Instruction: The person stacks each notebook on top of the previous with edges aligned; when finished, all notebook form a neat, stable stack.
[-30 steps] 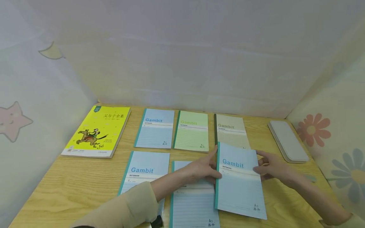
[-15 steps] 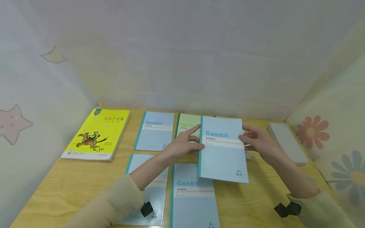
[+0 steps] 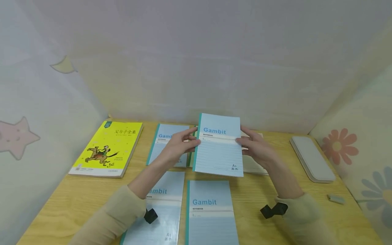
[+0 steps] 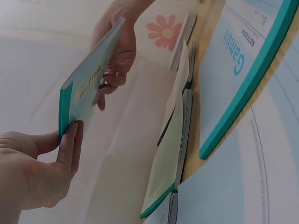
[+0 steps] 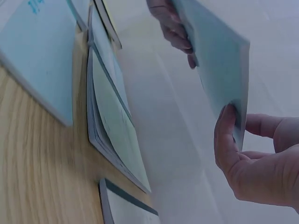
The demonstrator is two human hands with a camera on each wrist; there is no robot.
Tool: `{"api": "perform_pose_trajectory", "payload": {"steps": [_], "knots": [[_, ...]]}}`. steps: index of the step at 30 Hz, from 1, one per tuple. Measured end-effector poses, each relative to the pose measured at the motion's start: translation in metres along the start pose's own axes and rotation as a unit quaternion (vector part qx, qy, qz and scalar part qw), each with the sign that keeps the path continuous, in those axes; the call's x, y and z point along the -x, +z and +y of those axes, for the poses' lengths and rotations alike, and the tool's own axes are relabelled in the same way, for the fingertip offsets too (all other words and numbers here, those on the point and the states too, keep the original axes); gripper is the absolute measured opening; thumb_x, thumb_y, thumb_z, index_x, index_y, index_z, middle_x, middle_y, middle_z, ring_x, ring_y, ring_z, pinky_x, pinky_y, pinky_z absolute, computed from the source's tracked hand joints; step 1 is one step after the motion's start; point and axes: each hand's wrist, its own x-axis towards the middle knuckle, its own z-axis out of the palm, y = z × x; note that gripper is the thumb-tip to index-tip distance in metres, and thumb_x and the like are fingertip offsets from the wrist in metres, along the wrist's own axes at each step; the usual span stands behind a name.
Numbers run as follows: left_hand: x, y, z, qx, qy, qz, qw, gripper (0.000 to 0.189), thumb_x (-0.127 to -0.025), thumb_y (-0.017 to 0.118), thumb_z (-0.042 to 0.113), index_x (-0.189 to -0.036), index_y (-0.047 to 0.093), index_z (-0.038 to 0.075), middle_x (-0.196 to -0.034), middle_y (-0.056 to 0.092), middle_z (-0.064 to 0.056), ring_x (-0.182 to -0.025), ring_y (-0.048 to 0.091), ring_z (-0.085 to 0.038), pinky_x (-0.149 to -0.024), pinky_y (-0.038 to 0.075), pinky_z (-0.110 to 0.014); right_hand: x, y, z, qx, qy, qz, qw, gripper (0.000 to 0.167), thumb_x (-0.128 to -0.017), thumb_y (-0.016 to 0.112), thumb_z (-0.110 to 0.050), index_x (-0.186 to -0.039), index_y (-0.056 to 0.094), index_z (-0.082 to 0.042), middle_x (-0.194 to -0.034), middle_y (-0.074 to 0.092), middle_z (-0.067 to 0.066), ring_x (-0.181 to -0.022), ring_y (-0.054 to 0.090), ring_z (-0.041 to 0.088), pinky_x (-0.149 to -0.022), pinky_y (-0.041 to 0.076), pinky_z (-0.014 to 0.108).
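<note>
A light blue notebook point(image 3: 218, 153) with a teal spine is held up above the table, cover towards me. My left hand point(image 3: 177, 146) pinches its spine edge between thumb and fingers. At the opposite edge, my right hand point(image 3: 257, 146) grips it the same way; the right wrist view shows the thumb and fingers on either face of the notebook point(image 5: 215, 51). Behind it lie a green notebook point(image 4: 163, 168), mostly hidden in the head view, and a beige notebook point(image 3: 255, 165), partly covered. Another blue notebook point(image 3: 165, 144) lies to their left.
Two more blue notebooks point(image 3: 211, 224) lie nearer me, one partly under my left forearm. A yellow book point(image 3: 105, 149) is at the far left. On the right are a white case point(image 3: 312, 160) and a small greyish object point(image 3: 336, 199). Fabric walls point(image 3: 214, 68) enclose the table.
Both hands have lifted the blue notebook and carried it left and away from me. It moved off the front right, passed over the beige notebook and now hangs in front of the green one.
</note>
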Motion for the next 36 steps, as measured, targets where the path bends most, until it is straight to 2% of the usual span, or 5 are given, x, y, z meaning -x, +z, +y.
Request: {"api": "perform_pose_trajectory", "payload": {"steps": [8,14,23,31,36], "knots": [[-0.016,-0.02,-0.019,-0.022,-0.01,0.005,0.9997,0.067,-0.103,0.064,0.024,-0.162,0.033,0.021,-0.125,0.056,-0.01,-0.104,0.064,-0.021,-0.091,0.062,-0.032,-0.025,0.017,0.021,-0.009,0.021,0.077,0.9967,0.065,-0.1,0.064,-0.008,-0.16,0.037,-0.01,-0.124,0.067,0.003,-0.102,0.067,0.012,-0.087,0.058,0.025],[-0.026,-0.023,-0.03,-0.047,-0.025,-0.017,0.9985,0.074,-0.1,0.065,0.013,-0.164,0.028,0.018,-0.141,0.052,-0.013,-0.122,0.063,-0.025,-0.097,0.06,-0.035,-0.035,0.019,0.033,-0.009,0.034,0.114,0.9929,0.065,-0.099,0.065,-0.005,-0.158,0.041,-0.011,-0.137,0.062,0.014,-0.105,0.067,0.011,-0.088,0.058,0.024],[-0.031,-0.026,-0.045,-0.1,-0.033,-0.017,0.9943,0.071,-0.101,0.064,0.013,-0.163,0.03,0.013,-0.153,0.049,-0.013,-0.13,0.059,-0.03,-0.111,0.049,-0.047,-0.042,0.02,0.052,0.009,0.036,0.114,0.9927,0.064,-0.099,0.061,0.001,-0.158,0.038,-0.004,-0.152,0.051,0.019,-0.127,0.061,0.021,-0.092,0.059,0.022],[-0.034,-0.02,-0.054,-0.118,-0.042,0.001,0.9922,0.064,-0.103,0.06,0.016,-0.161,0.033,0.01,-0.155,0.052,-0.012,-0.139,0.054,-0.03,-0.117,0.046,-0.047,-0.046,0.021,0.061,0.053,0.047,0.124,0.9898,0.062,-0.1,0.059,0.0,-0.158,0.039,-0.005,-0.157,0.048,0.018,-0.139,0.053,0.033,-0.111,0.052,0.04],[-0.034,-0.016,-0.055,-0.116,-0.042,0.0,0.9923,0.062,-0.105,0.057,0.022,-0.161,0.034,0.007,-0.162,0.045,-0.012,-0.149,0.044,-0.03,-0.122,0.039,-0.048,-0.048,0.021,0.064,0.072,0.049,0.127,0.9881,0.061,-0.099,0.058,0.003,-0.157,0.039,-0.001,-0.158,0.047,0.02,-0.144,0.05,0.034,-0.115,0.048,0.044]]}}
